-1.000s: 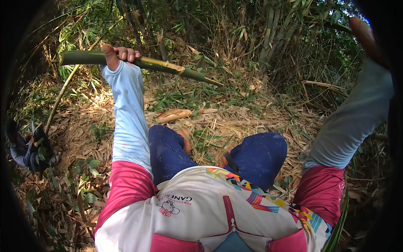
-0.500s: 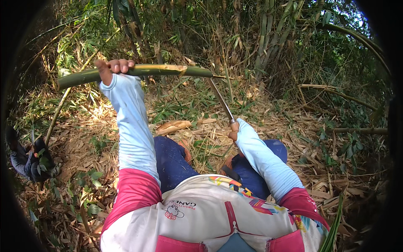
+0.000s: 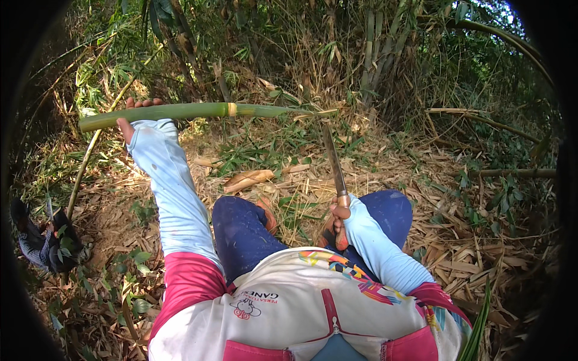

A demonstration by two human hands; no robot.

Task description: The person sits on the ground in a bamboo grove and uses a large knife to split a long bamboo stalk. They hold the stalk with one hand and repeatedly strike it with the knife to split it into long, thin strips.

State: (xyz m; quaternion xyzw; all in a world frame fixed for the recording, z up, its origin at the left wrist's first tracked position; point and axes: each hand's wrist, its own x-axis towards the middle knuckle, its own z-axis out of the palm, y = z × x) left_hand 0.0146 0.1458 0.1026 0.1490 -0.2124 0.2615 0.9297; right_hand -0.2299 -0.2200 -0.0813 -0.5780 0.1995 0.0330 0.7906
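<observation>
My left hand [image 3: 127,128] is closed around a green bamboo pole [image 3: 192,111], its thumb on the near side and fingertips showing beyond it. The pole lies crosswise in front of me, with a pale ring at one joint and a tapered, cut right end. In my right hand [image 3: 338,221], above my right thigh, is the wooden handle of a machete [image 3: 333,159]. Its blade points away from me, and its tip is by the pole's thin end. Whether the two touch cannot be made out.
Bamboo stems [image 3: 376,51] stand thick at the back. Dry leaves [image 3: 457,240] litter the ground, with a pale piece of husk [image 3: 248,180] beyond my knees. Another person [image 3: 45,237] sits low at the far left. A slanting thin stalk [image 3: 87,159] stands near them.
The pole has turned, so its pale joint ring shows and the light scraped strip no longer does. My left hand has shifted slightly left. My right hand and the machete have drawn nearer to me.
</observation>
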